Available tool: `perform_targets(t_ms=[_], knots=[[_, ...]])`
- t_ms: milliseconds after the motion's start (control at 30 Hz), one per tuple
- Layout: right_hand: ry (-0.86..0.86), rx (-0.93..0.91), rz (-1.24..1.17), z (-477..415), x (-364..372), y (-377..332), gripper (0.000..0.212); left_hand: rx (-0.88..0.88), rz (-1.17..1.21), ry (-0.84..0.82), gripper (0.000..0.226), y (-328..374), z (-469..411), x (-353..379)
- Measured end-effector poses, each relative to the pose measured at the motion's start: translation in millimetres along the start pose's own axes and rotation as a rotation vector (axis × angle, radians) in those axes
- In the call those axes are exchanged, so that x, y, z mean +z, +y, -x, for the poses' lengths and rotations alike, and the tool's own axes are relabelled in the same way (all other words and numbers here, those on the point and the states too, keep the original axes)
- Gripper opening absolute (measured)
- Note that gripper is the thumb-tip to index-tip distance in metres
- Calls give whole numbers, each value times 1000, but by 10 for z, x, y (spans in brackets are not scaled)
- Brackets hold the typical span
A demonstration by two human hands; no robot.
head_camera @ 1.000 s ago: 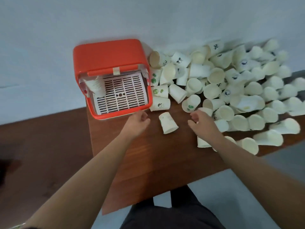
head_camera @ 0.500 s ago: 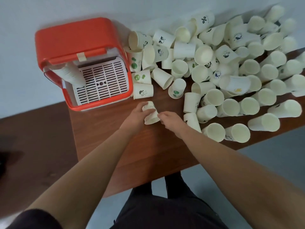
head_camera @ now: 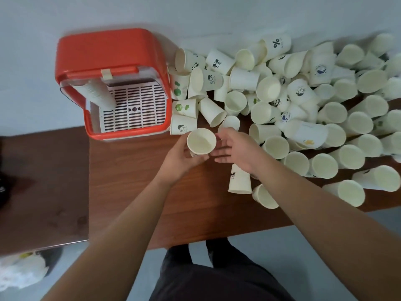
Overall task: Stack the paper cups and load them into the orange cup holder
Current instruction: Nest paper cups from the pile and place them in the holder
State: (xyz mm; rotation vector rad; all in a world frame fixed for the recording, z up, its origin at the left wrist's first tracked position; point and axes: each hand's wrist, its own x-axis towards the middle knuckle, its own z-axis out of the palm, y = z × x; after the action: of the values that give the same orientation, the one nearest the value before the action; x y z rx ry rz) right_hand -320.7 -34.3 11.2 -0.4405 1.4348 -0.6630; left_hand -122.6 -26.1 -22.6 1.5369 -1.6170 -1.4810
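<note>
My left hand [head_camera: 181, 158] grips a white paper cup [head_camera: 201, 141] from below, its mouth turned up toward me, just in front of the orange cup holder [head_camera: 108, 61]. My right hand [head_camera: 235, 149] hovers beside the cup with fingers spread, holding nothing. The holder stands open at the table's far left; a stack of cups [head_camera: 95, 95] leans inside it on the left over a white slotted tray [head_camera: 134, 107]. A large heap of loose paper cups [head_camera: 303, 101] covers the right half of the table. One cup [head_camera: 239, 180] lies just under my right wrist.
The brown wooden table [head_camera: 134, 203] has its front edge close to my legs. A lower dark brown surface [head_camera: 41, 187] adjoins it on the left. A pale wall runs behind the holder and cups. Something white lies on the floor [head_camera: 19, 272] at lower left.
My left hand picked a cup off the table and turned its mouth upward. My right hand came off the cup and opened beside it. The view shifted.
</note>
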Motion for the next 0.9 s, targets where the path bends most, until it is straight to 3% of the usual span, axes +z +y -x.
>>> perform_targets(t_ms=[67,133,200,300,433,633,900], knots=[[140,-121,225,-83,-108,-103,27,-23,35,41,70,87,-1,-7],[314,-339,641,-209,-264,-155,38,-39,57,90,72,110,4,-32],[395,-496,899,-329,-374,-154,54,-66,86,129,73,106,35,-58],[388,-504,1094,-515,-396,-137,70,-81,120,195,74,111,102,-93],[396,-471,1296,-678,-309,-102,57,-87,142,280,68,92,155,-187],[371,-508,1336,-550,-210,-108,55,-130,180,368,65,30,173,-328],[320,-625,866,30,33,-387,53,-127,211,518,76,-13,143,-987]])
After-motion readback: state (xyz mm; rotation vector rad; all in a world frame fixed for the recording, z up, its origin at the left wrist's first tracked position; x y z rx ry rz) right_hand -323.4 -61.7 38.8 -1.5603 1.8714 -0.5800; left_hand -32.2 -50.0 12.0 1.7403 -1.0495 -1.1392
